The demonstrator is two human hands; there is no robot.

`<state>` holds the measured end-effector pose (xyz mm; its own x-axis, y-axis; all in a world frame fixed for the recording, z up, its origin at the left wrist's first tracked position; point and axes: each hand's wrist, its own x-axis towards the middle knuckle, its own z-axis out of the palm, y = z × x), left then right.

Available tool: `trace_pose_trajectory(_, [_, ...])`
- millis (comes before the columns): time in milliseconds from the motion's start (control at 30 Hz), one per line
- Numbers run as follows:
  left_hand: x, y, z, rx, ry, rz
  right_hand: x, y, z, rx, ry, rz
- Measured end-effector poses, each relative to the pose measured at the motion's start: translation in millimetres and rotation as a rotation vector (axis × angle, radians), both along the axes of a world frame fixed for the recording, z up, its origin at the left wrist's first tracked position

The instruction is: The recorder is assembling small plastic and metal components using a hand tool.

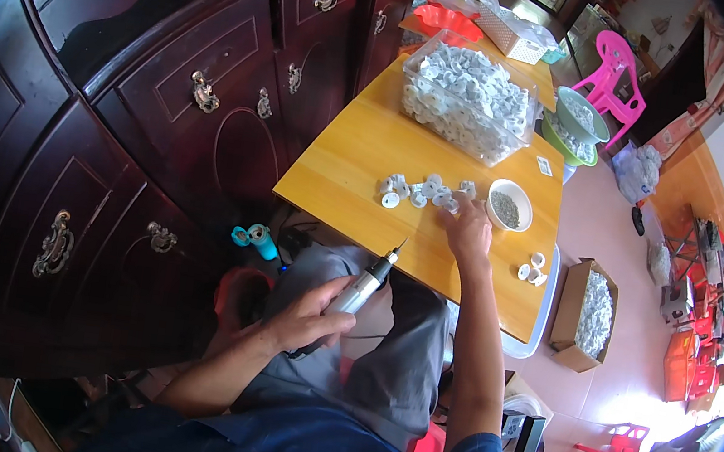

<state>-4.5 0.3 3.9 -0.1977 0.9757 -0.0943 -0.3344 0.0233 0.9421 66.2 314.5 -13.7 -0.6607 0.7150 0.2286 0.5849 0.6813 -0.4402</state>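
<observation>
My left hand (314,316) is wrapped round a silver electric screwdriver (360,290) with a black nose. Its thin bit points up and away, over the near edge of the wooden table (343,164). My right hand (470,233) reaches onto the tabletop with fingers curled at a loose cluster of small white round plastic parts (421,191). Whether the fingertips grip one of these is too small to tell. Just right of that hand stands a white bowl (525,199) holding a heap of small grey metal pieces, probably screws.
A clear plastic bin (500,148) heaped with white parts occupies the table's far end. Several white pieces (535,269) lie near its right edge. Stacked basins (591,119) and a cardboard box (565,317) of white parts stand to the right. Dark cabinets (223,98) line the left.
</observation>
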Motion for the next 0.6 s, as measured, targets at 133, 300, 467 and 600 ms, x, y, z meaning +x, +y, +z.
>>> trace_pose_trajectory(133, [0, 0, 0, 0.007, 0.004, 0.013, -5, -1, 0, 0.013, -0.046, -0.035])
trace_pose_trajectory(300, [2, 0, 3, 0.004, 0.013, 0.012, 8, 3, 0, -0.02, -0.044, -0.047])
trace_pose_trajectory(467, [4, -1, -2, -0.029, 0.002, 0.006, 33, -22, -10, -0.768, 0.48, 0.118])
trace_pose_trajectory(600, [6, 0, -1, -0.05, 0.007, -0.009, 36, -54, -10, -1.099, 0.694, 0.173])
